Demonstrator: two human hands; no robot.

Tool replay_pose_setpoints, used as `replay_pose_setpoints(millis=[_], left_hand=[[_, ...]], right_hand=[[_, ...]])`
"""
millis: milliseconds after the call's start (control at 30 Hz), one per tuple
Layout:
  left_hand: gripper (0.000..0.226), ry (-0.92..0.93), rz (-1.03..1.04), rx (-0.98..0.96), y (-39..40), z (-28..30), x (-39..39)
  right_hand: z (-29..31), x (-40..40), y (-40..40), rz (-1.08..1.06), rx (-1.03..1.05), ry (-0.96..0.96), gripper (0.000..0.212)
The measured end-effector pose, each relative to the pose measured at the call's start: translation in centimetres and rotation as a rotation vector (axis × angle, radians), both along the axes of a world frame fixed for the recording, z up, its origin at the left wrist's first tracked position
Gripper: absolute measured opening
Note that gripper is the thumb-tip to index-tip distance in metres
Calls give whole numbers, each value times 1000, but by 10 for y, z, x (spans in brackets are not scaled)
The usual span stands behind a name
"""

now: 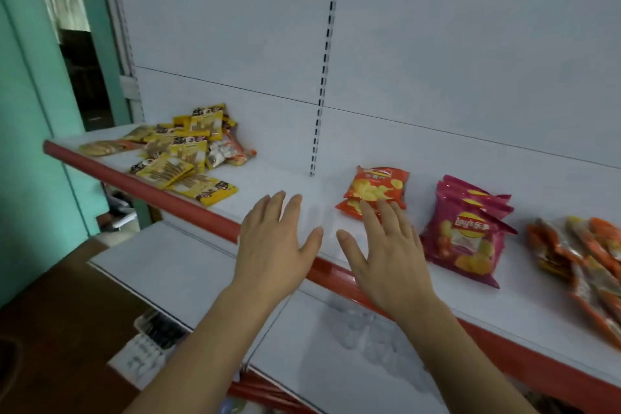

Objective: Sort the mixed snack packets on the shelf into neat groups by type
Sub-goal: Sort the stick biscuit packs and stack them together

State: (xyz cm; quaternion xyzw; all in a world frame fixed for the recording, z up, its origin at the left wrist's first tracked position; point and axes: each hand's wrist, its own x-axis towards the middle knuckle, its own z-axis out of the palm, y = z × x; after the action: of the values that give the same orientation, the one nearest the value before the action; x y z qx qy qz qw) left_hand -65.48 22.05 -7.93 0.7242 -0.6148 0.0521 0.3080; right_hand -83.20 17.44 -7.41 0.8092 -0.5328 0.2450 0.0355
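On the white shelf, a mixed heap of yellow snack packets with a few orange-and-clear ones lies at the left. Orange chip bags lie stacked in the middle, purple chip bags to their right, and orange-clear packets at the far right. My left hand hovers flat over the bare shelf, fingers straight, holding nothing. My right hand is spread flat too, its fingertips at the near edge of the orange chip bags.
A red rail runs along the shelf's front edge. The white back panel has a slotted upright. A lower white shelf sits below. A teal wall and doorway stand at the left.
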Motion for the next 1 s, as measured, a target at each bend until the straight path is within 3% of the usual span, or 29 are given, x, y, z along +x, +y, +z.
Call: replay_pose_setpoints(millis=[233, 433, 567, 667, 867, 1000], left_hand=[[73, -34, 141, 30, -36, 1, 99], [69, -48, 261, 36, -65, 9, 175], [66, -15, 296, 65, -76, 2, 222], [67, -3, 293, 68, -87, -3, 257], [65, -3, 166, 179, -114, -11, 327], [53, -111, 24, 222, -129, -14, 357]], right_hand=[[-5, 113, -58, 158, -2, -36, 81], [9, 202, -101, 298, 17, 59, 93], [11, 249, -119, 352, 55, 128, 76], [10, 281, -132, 365, 43, 134, 75], [8, 331, -143, 286, 285, 318, 85], [17, 347, -142, 146, 494, 225, 78]])
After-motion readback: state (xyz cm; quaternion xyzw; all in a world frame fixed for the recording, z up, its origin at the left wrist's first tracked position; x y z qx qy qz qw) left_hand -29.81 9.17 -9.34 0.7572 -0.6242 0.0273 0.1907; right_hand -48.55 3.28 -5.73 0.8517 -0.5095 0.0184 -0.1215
